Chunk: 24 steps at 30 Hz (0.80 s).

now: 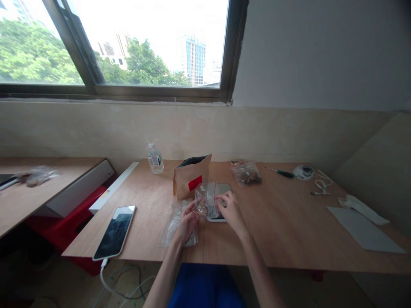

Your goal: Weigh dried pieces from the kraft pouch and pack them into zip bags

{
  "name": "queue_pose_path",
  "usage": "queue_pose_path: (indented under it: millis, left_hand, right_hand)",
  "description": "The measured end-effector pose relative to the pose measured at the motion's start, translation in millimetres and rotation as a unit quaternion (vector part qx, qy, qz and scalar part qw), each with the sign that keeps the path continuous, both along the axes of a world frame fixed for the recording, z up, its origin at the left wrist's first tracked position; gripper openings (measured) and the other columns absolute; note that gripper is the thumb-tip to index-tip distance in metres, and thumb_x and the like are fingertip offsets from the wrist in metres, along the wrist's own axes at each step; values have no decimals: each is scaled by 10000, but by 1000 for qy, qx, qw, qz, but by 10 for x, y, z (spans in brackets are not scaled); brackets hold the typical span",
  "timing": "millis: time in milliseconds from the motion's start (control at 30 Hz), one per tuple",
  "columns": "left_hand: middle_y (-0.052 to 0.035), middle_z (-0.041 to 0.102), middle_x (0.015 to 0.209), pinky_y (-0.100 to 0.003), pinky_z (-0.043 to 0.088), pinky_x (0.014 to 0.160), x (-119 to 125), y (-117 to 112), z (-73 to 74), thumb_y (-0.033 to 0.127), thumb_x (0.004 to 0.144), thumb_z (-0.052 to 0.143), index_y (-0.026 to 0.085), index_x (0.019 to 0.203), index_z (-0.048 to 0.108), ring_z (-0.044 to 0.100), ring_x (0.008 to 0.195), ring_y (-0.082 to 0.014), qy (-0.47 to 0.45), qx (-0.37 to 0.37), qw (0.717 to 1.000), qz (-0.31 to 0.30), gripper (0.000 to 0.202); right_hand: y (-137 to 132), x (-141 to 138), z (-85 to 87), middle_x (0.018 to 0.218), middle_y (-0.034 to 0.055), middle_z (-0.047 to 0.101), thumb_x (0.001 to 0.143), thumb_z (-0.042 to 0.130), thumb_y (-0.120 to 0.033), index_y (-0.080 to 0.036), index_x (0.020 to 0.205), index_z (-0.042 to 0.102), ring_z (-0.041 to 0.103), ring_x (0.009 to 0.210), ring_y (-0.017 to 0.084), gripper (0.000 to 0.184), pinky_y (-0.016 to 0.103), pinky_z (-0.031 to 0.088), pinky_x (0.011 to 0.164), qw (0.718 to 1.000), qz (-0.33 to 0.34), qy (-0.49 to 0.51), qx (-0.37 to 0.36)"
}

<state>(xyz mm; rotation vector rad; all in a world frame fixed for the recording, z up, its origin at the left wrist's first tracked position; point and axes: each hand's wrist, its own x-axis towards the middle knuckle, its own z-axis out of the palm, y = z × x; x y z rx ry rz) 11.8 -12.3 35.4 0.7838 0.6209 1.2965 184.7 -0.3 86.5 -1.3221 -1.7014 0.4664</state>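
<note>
Between my two hands is a clear zip bag (210, 199) with a red seal line and some small contents at its left end, too small to make out. My left hand (189, 218) has its fingers closed on the bag's left end. With thumb and finger, my right hand (227, 206) pinches the bag along its red seal edge. Under the bag lies a flat scale-like device (224, 188) with a pale rim, partly covered. More clear plastic bags (173, 224) lie flat beneath and beside my left hand. Just behind stands an open brown paper pouch (186, 177) with a red label.
A water bottle (155, 159) stands at the back left, a phone (115, 231) on a cable at front left. Behind to the right are a filled zip bag (247, 173), a screwdriver (284, 173), a white round device (303, 172) and a white sheet (362, 229).
</note>
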Motion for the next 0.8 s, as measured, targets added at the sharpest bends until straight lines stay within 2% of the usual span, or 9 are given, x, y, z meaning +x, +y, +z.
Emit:
queue_pose_path:
  millis: [100,200,300,367,433,533,600,800]
  left_hand:
    - [-78,633,1182,-296,485,814,2,-18,82,157,665,655,214,1185,598,644,933,-212,55,7,998,4,526]
    - [-104,620,1202,-349,455,902,-14,-31,191,209,688,681,186,1176,604,609,1028,-241,117,43,992,12,494]
    - [-111,613,1212,-375,422,958,-17,-51,297,263,720,675,178,1134,627,563,1108,-255,184,84,979,20,426]
    - [-100,638,1165,-353,447,924,1,-71,348,279,722,677,178,1078,644,586,1064,-244,209,92,973,45,371]
    - [-79,675,1056,-323,477,863,29,-92,375,288,720,680,176,998,654,621,971,-222,218,87,968,89,301]
    - [-48,682,913,-291,487,809,62,-118,385,299,710,688,167,891,651,630,883,-194,226,73,961,143,226]
    - [-41,676,881,-278,488,786,63,-132,382,305,704,693,165,865,648,628,856,-184,227,67,960,149,219]
    - [-34,660,867,-249,490,723,-42,-219,346,328,697,698,159,905,634,624,804,-159,202,28,965,167,275]
  right_hand:
    - [-38,29,100,841,67,605,840,514,-272,-202,800,677,550,861,222,182,365,439,817,998,55,-33,-19]
    - [-61,38,131,916,76,651,869,495,-329,-192,880,666,586,880,220,219,350,460,800,992,107,14,-69]
    - [-86,25,99,1002,73,668,845,540,-394,-208,1058,626,618,898,222,296,324,491,754,974,162,84,-130]
    - [-90,6,45,1043,68,665,806,592,-420,-224,1161,576,629,899,223,406,323,505,737,962,185,123,-161]
    - [-76,-22,-27,1063,71,661,772,630,-424,-222,1190,552,633,896,221,471,327,512,735,953,187,159,-176]
    - [-36,-71,-116,1025,72,672,748,657,-401,-200,1127,579,640,870,212,436,333,514,749,945,173,217,-175]
    - [-18,-93,-130,977,69,683,739,665,-386,-192,1055,609,644,847,207,375,330,511,749,940,171,242,-170]
    - [-10,-20,8,817,50,686,702,685,-381,-170,851,652,634,745,181,260,290,499,683,939,137,279,-147]
